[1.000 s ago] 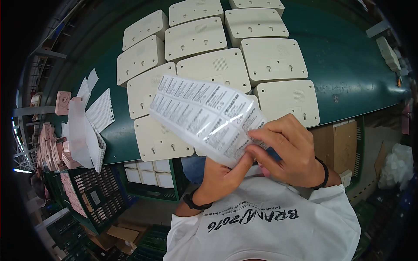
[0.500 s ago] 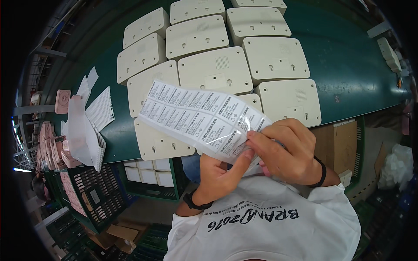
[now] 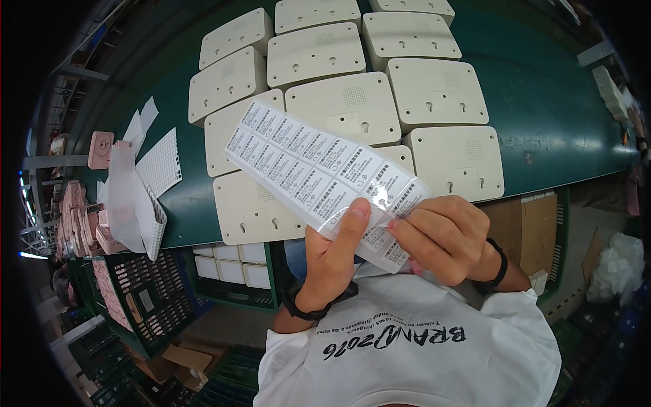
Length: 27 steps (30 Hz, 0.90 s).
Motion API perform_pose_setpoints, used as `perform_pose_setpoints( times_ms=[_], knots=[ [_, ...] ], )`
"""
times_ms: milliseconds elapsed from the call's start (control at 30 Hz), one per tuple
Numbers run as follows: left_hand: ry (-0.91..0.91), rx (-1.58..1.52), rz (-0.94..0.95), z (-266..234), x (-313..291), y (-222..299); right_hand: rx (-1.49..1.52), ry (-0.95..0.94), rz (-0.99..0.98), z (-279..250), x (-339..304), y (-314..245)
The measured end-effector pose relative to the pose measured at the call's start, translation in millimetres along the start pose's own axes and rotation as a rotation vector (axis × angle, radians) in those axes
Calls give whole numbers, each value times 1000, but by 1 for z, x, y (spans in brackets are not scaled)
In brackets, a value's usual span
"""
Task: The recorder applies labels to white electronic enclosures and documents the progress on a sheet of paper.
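A long sheet of white printed labels [image 3: 298, 159] slants across the space in front of me, above the near housings. My left hand [image 3: 327, 261] grips its lower edge, thumb lying flat on the printed face and fingers hidden beneath. At the sheet's right end my right hand [image 3: 444, 237] is closed, thumb and forefinger pinching at a label; whether that label is lifted off the backing I cannot tell. Beyond the sheet lie cream plastic housings [image 3: 439, 91] in rows, faces with keyhole slots and small grilles upward. The sheet covers parts of the nearest ones.
The housings rest on a green tabletop [image 3: 542, 129]. Loose white perforated sheets [image 3: 161, 163] and pink plastic parts [image 3: 102, 149] lie at the left. Below the table edge stand a black crate [image 3: 150, 292], a green crate with cream pieces [image 3: 271, 278] and a cardboard box [image 3: 539, 230].
My left thumb has moved left and up, away from my right fingertips, and now presses flat on the sheet. More of the sheet's lower right end shows between my hands.
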<state>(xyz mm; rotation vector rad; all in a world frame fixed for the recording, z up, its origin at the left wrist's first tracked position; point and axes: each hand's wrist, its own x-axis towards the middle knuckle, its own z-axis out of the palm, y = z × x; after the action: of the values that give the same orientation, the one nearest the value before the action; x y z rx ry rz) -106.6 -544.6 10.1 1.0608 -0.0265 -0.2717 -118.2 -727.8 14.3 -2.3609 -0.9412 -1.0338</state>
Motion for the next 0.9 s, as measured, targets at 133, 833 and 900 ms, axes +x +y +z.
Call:
perform_pose_setpoints(
  times_ms=[133, 833, 900],
  knots=[
    [24, -19, -24, -1, 1, -2, 43, 3, -21, -1, -2, -1],
    [28, -33, -53, 0, 2, -6, 111, 9, -47, -8, -16, -7],
    [28, -25, -54, 0, 2, -5, 116, 13, -58, -9, -17, -7]
  ],
)
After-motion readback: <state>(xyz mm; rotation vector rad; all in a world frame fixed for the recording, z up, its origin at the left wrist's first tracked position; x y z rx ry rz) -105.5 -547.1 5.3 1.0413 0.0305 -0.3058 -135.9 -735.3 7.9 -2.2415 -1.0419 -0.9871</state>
